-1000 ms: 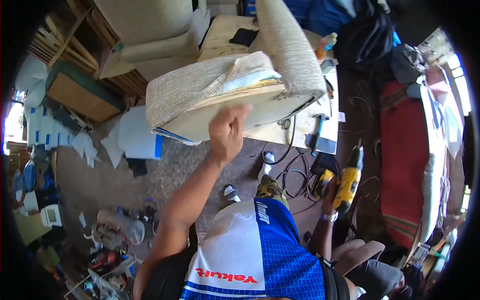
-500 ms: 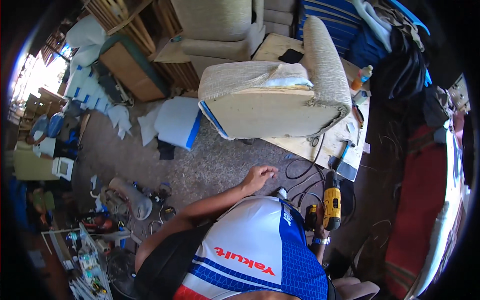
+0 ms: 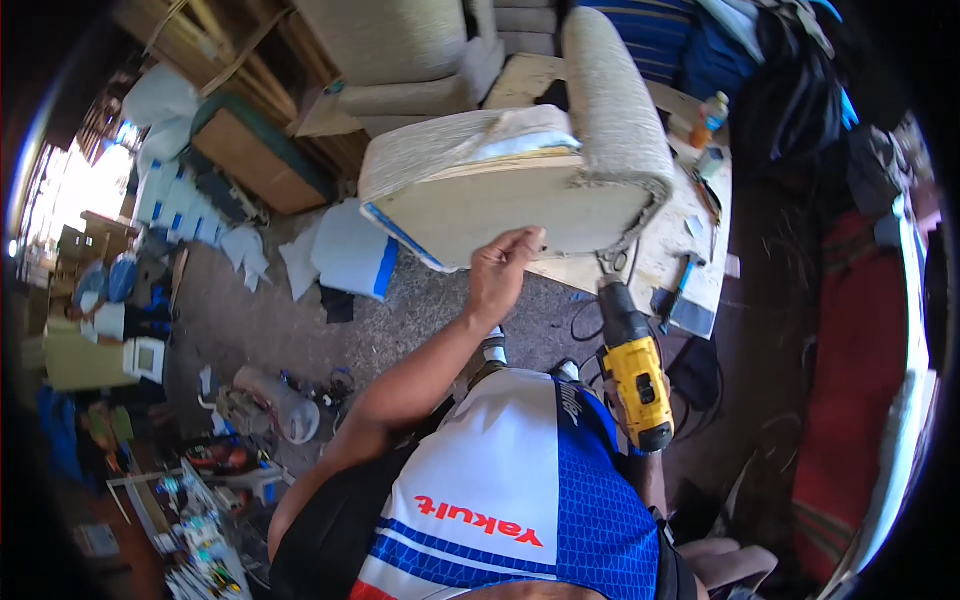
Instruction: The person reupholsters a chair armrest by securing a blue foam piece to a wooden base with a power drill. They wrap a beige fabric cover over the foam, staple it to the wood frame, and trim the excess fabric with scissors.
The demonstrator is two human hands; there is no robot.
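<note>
Left hand [image 3: 500,272] now raised, upholstered seat [image 3: 500,212] just beyond; fingertips pinched, contents unclear; right hand [image 3: 616,403] grasps yellow drill [image 3: 638,375], brought closer to seat, tip right of left hand

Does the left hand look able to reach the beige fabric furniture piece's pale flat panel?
Likely yes: the left hand overlaps the panel in view, with nothing visible blocking; the yellow and black drill is to its right.

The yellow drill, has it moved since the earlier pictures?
Yes, leftward: the yellow drill, first right of the blue hammer in this view, is now left of it.
</note>
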